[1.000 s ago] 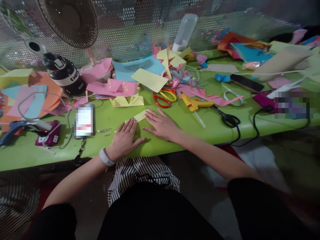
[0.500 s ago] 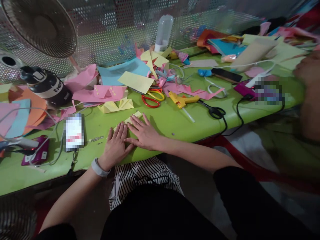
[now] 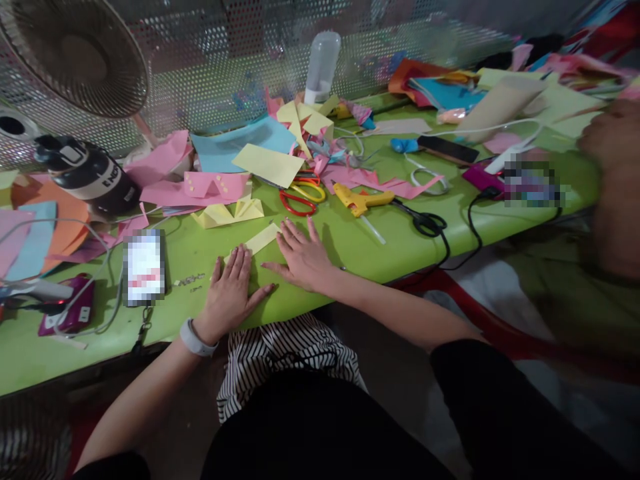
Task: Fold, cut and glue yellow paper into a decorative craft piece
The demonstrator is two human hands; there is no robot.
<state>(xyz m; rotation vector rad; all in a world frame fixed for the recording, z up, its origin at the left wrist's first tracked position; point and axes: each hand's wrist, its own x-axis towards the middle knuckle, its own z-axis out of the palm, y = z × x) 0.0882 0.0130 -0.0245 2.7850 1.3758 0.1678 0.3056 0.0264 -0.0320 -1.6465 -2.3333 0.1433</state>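
Pale-yellow paper strip (image 3: 263,241): no folds we see; zigzag yellow paper (image 3: 231,213) behind, creased.
Left hand (image 3: 230,287), right hand (image 3: 305,260) open at strip ends, near front edge of green desk (image 3: 360,250).

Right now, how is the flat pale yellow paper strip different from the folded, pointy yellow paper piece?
The flat pale yellow paper strip has straight edges; the folded, pointy yellow paper piece has jagged ones. The left hand covers part of the strip; neither hand touches the folded piece. Both are yellow paper.
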